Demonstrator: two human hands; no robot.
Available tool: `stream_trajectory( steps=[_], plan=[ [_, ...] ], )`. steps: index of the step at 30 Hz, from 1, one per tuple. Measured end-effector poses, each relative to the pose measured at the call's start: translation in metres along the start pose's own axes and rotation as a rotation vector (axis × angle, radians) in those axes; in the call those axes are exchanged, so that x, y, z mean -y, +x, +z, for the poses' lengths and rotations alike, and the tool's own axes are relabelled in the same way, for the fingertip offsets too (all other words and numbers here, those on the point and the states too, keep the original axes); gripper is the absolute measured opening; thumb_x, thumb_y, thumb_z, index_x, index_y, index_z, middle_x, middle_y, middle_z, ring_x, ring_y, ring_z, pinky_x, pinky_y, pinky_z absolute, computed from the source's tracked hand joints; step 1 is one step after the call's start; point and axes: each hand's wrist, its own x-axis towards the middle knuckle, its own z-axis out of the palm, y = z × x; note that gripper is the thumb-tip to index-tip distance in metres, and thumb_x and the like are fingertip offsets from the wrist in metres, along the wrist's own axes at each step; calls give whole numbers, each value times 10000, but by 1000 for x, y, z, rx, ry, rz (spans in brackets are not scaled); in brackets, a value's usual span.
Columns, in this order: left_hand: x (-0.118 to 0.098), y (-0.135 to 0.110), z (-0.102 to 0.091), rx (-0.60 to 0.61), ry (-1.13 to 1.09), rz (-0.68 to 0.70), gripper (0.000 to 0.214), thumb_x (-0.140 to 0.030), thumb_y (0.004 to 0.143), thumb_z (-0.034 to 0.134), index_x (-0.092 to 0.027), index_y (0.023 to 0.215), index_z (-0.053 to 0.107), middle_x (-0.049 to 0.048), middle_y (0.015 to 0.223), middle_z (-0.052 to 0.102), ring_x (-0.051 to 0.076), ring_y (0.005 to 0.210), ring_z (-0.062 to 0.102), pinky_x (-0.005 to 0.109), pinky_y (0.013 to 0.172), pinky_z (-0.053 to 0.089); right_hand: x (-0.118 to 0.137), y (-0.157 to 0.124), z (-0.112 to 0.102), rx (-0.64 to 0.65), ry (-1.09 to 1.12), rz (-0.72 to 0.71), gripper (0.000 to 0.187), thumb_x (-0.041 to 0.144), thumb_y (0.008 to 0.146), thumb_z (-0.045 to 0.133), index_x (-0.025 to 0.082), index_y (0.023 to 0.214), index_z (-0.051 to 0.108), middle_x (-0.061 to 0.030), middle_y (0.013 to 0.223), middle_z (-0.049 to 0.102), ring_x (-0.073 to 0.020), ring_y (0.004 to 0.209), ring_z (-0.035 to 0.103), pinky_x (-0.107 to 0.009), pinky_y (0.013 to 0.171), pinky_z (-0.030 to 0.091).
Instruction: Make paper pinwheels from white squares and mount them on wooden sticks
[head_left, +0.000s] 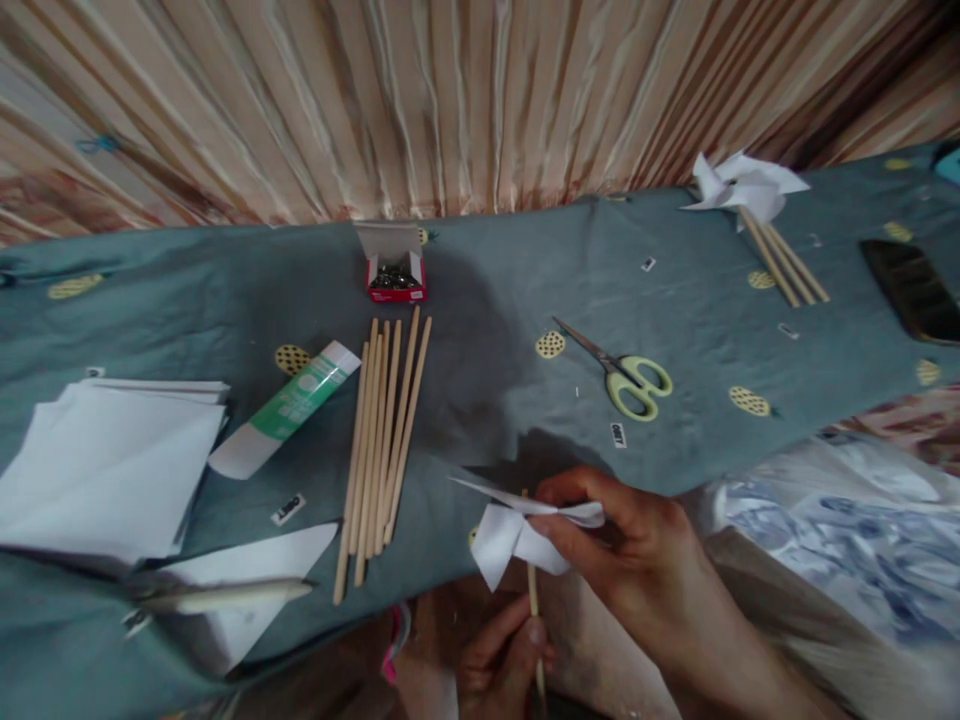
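Observation:
Near the table's front edge, my left hand is closed around a thin wooden stick that stands roughly upright. Against the stick's upper end sits a folded white paper pinwheel. My right hand pinches the pinwheel's paper between thumb and fingers, at the right side of the stick. How the paper is fixed to the stick is hidden by its folds. Left of my hands lies a bundle of several wooden sticks. Beyond my right hand rest scissors with light green handles.
An open red box of small metal pins stands at the back. Leftward are a green-and-white tube, a stack of white paper and a pencil on a paper triangle. Pinwheels and a phone lie far right.

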Motion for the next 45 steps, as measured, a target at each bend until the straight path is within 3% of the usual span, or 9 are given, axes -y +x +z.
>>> stream_trajectory(
  steps=[3,9,14,19,21,23,26,34,45],
  plan=[
    [-8,-4,3,21,-36,-50,484,-483,400,911,-174,755,801,50,519,654,124,477,569,226,508,463,3,11,-3,58,33,97,77,257,821,628,219,754,622,56,588,625,-111,526,586,-206,479,419],
    [-25,-13,6,127,-95,-103,510,-412,367,934,-167,794,798,39,599,678,85,490,555,189,502,443,1,31,-9,194,88,152,110,213,724,654,167,823,668,8,695,670,-148,636,601,-227,539,425],
    [-35,-21,10,173,-175,-14,526,-369,311,949,-145,758,785,14,561,651,65,468,545,157,466,410,5,47,-11,309,-74,188,139,149,696,696,154,833,676,5,753,692,-151,722,631,-209,583,436],
    [-43,-31,13,297,-243,15,466,-260,405,938,-122,814,764,-5,586,623,54,491,542,152,489,420,14,65,-12,399,-178,222,157,109,677,764,129,811,685,-18,793,708,-188,784,665,-243,660,500],
    [-46,-34,14,327,-239,7,411,-204,462,916,-112,828,755,-5,603,615,56,517,552,158,523,444,20,69,-13,437,-229,232,169,179,748,753,122,891,684,-42,910,703,-207,872,661,-294,742,529],
    [-49,-36,15,323,-228,15,342,-161,494,895,-106,796,745,-2,614,612,58,531,558,164,545,458,26,71,-15,476,-274,244,257,300,869,656,141,1071,642,-61,1091,660,-215,961,643,-375,812,545],
    [-50,-35,15,322,-202,58,304,-151,510,883,-102,773,738,-2,608,606,51,524,549,154,518,434,35,72,-17,513,-311,260,346,357,920,583,173,1213,573,-77,1227,598,-230,1036,619,-431,856,540],
    [-46,-33,11,343,-170,138,397,-232,449,913,-88,776,742,1,576,599,46,499,527,147,475,376,31,66,-15,560,-277,278,355,347,917,590,168,1223,566,-87,1230,596,-225,1033,620,-434,855,540],
    [-47,-27,13,308,-146,140,348,-190,419,900,-114,727,756,13,593,625,66,517,528,175,496,396,44,70,-21,597,-302,329,355,348,918,588,169,1224,565,-87,1229,596,-226,1035,619,-436,859,539]
  ],
)
